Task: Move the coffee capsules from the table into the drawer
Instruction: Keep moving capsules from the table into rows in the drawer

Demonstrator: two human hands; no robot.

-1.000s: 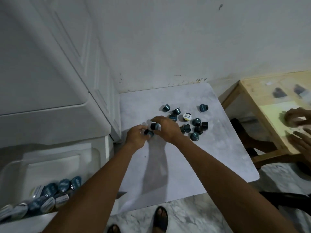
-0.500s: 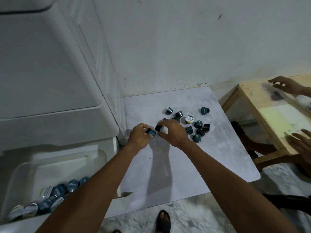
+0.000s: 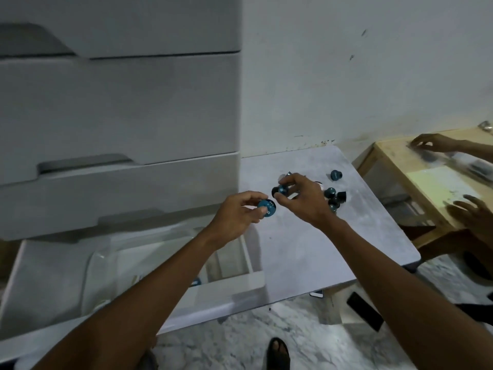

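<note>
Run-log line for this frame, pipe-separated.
left hand: pinches teal capsule | right hand: pinches second capsule | drawer: open | table: loose capsules left

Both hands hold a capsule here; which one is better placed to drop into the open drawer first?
Left, probably. The left hand grips a teal capsule right beside the open drawer, at the table edge; the right hand, pinching a second capsule, sits farther over the table.

Right hand (image 3: 304, 205) hides part of the capsule cluster (image 3: 330, 193); left forearm (image 3: 160, 276) covers much of the drawer (image 3: 53, 276).
</note>
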